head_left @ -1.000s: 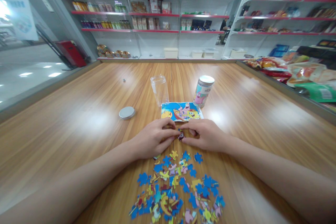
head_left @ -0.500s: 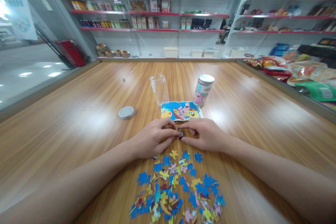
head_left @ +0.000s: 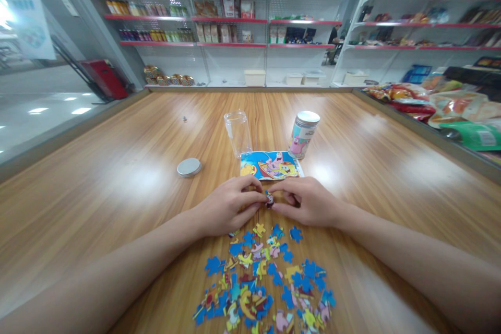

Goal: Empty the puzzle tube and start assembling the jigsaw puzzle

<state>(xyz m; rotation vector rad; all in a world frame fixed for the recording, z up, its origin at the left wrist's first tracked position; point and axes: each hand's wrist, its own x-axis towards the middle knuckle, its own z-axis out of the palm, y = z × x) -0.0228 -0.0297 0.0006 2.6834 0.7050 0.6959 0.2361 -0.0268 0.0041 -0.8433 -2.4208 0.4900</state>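
Closest to the person, a heap of loose puzzle pieces (head_left: 262, 282) is lying on the wooden table (head_left: 117, 177), spreading between the two forearms. Most are blue, with yellow and pink ones mixed in. A few single pieces are sitting apart at the far edge of the heap, just short of the hands.

Beyond the heap, the left hand (head_left: 227, 209) and the right hand (head_left: 309, 201) are meeting over the middle of the table, heels resting on the wood. Between them a dark puzzle piece (head_left: 269, 199) is being pinched: the left thumb and forefinger are closing on it from one side and the right fingertips from the other, so both hands are clamping on it just above the tabletop. Whether it is one piece or two joined is too small to tell.

Just behind the hands a cartoon picture card (head_left: 271, 165) is lying flat. To its left, well apart, a round metal lid (head_left: 189, 167) is resting on the table. Behind the card a clear jar (head_left: 237, 134) is standing upright and open, and to the right a printed tin (head_left: 303, 134) is standing with its lid on.

Farther off, snack bags (head_left: 450, 109) are piling up along the right edge, and shop shelves (head_left: 230, 21) with red rails are lining the back wall.
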